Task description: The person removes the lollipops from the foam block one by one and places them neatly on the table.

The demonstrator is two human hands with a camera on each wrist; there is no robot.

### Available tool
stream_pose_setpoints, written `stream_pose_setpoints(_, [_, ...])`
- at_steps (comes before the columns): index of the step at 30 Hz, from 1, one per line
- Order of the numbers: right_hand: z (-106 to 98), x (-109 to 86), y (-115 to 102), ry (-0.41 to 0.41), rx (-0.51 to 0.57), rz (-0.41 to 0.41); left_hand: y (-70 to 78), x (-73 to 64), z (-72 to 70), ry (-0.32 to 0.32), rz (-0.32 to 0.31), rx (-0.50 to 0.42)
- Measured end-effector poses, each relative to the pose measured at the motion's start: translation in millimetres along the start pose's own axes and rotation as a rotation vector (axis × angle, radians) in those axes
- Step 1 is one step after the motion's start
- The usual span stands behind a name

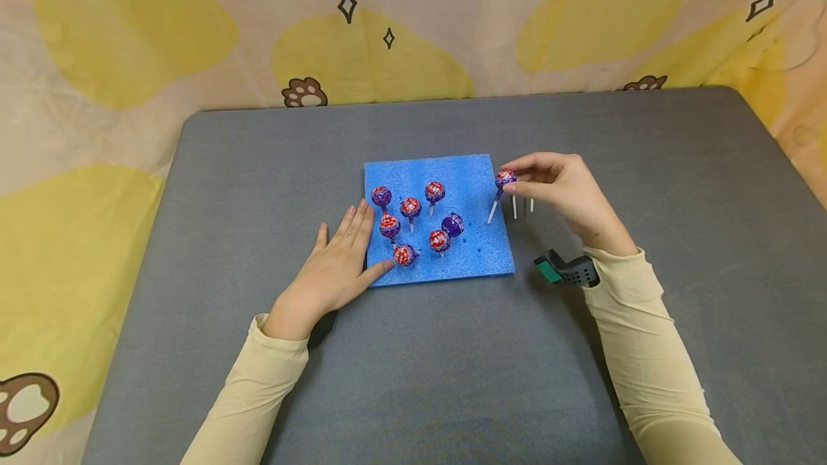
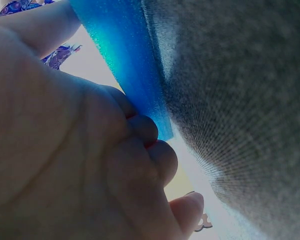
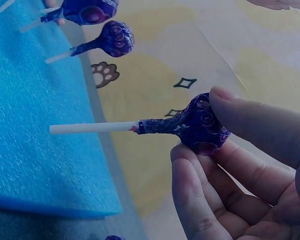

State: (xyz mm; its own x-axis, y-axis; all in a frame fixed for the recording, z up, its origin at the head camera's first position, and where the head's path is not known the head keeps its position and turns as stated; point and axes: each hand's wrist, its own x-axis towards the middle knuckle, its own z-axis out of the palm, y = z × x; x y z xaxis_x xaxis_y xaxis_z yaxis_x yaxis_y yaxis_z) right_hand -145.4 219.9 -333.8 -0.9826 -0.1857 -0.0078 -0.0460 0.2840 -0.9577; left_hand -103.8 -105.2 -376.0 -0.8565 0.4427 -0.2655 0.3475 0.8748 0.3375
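A blue foam board lies on the table with several lollipops standing in it by their sticks, such as a red and purple one near its back. My left hand lies with straight fingers along the board's left edge, its thumb at the front left corner beside a tilted lollipop. Over the right edge, my right hand pinches a lollipop by its wrapped head between thumb and fingers. Its bare white stick points down towards the foam and overlaps it in the right wrist view.
Two more white sticks show just right of the board, their upper parts hidden by the right hand. Small dark holes mark the board's front right. The grey table meets a patterned cloth at the back.
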Motion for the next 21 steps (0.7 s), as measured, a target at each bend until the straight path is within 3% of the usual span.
stream_pose_setpoints(21, [-19.2, -3.1, -2.4, 0.066, 0.151, -0.053, 0.6, 0.4, -0.6, -0.003, -0.002, 0.005])
